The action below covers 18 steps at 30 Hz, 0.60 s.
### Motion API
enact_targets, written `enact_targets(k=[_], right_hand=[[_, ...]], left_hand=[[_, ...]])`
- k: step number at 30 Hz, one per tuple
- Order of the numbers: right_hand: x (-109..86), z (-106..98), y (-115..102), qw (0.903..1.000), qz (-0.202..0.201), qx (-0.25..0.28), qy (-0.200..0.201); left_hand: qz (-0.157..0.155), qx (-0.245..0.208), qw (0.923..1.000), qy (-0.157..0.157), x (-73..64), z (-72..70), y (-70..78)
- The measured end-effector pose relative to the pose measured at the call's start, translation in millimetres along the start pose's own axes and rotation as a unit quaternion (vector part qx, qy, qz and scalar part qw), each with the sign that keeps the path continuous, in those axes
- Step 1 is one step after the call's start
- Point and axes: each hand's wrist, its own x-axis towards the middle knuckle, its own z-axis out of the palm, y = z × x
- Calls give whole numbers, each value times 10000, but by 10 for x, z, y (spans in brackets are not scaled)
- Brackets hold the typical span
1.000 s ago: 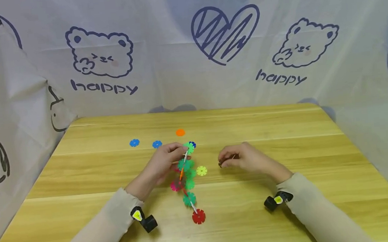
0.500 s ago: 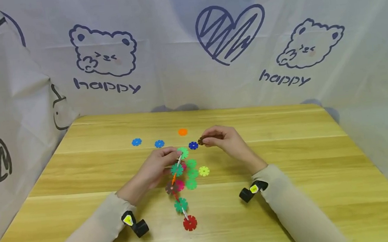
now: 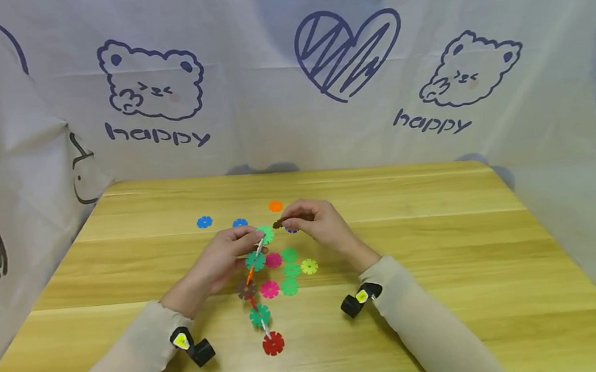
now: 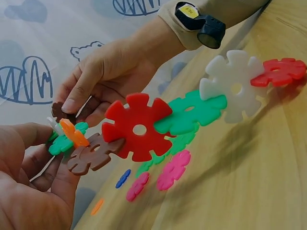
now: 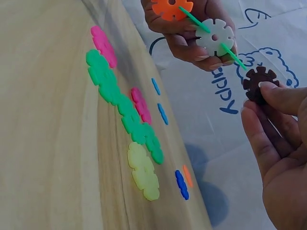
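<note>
A kinda zigzaggy chain [image 3: 246, 289] of multicolored notched discs is sticking out of the left hand [image 3: 221, 258] above the desk [image 3: 442, 232], red end [image 3: 273, 343] pointing toward the near edge. One dark brown disc [image 5: 260, 82] is getting pinched in the right hand [image 3: 319, 223], just beside the chain's green end [image 3: 267, 235].

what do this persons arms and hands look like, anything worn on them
The left hand and right hand are bare, without gloves. Plain beige long sleeves reach to the wrists. Each cuff carries a small black camera with a yellow label; its print is hard to read.
</note>
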Motion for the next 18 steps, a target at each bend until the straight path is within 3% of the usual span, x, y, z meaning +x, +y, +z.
enact_targets(k=[8,12,18], right_hand=[[-27,23,-2,9997,17,-193,-142],[-31,34,-14,9995,-120,-262,-139],[-47,54,-8,9960,-448,-770,-101]], left_hand=[[2,-67,10000,1,-16,12,31],[-23,-68,10000,21,-17,-1,46],[-3,13,10000,30,-18,-17,37]])
